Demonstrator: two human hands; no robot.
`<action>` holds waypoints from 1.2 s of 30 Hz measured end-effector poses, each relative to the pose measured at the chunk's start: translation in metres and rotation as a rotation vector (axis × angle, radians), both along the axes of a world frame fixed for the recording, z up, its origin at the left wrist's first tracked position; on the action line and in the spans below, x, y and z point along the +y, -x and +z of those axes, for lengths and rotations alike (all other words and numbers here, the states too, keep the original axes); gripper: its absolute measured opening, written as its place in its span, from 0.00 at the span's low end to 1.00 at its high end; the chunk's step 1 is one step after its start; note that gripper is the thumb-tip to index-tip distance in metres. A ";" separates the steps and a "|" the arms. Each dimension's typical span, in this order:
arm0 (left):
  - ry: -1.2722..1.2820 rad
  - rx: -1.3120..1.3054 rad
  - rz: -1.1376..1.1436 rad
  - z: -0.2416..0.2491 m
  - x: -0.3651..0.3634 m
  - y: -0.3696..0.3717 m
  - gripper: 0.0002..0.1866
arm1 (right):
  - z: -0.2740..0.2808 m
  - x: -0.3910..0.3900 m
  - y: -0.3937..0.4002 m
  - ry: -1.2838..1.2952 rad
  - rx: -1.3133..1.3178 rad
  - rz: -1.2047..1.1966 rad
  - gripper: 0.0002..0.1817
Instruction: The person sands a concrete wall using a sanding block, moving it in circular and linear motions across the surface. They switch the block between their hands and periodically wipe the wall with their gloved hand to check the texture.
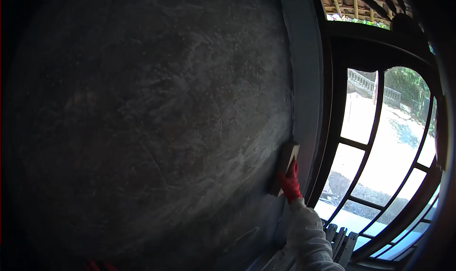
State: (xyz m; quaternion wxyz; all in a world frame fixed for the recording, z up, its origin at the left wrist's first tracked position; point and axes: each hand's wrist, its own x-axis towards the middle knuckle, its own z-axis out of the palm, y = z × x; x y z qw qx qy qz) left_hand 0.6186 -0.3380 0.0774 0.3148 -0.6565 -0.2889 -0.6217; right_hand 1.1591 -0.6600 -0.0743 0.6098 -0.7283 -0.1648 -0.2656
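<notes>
My right hand [291, 183], in a red glove, is closed on a float [285, 169], a long flat rectangular block held nearly upright. The float lies against the dark grey plastered wall [190, 114], near its right edge beside the smoother grey strip [306, 71]. A pale long sleeve covers my right arm. At the bottom edge of the view, only a small dim red part of my left hand [99, 265] shows in front of the wall. Its fingers are too dark and cut off to read.
On the right stands a dark-framed window [365, 147] with several panes, bright daylight behind it. Dark wooden slats [349, 247] lie below it, close to my right forearm. Bamboo-like roof poles [355, 6] show at the upper right. The wall has pale streaks and scuffs.
</notes>
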 end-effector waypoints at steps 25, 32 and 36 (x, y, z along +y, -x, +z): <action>0.024 0.035 0.119 0.008 -0.007 -0.010 0.25 | -0.025 -0.009 0.007 -0.039 0.169 0.065 0.59; -0.064 0.047 0.091 0.008 -0.002 -0.012 0.24 | 0.280 -0.024 -0.030 0.065 -0.395 0.074 0.47; -0.011 0.040 0.103 0.012 -0.009 -0.016 0.23 | 0.217 -0.017 -0.031 0.109 -0.393 -0.084 0.47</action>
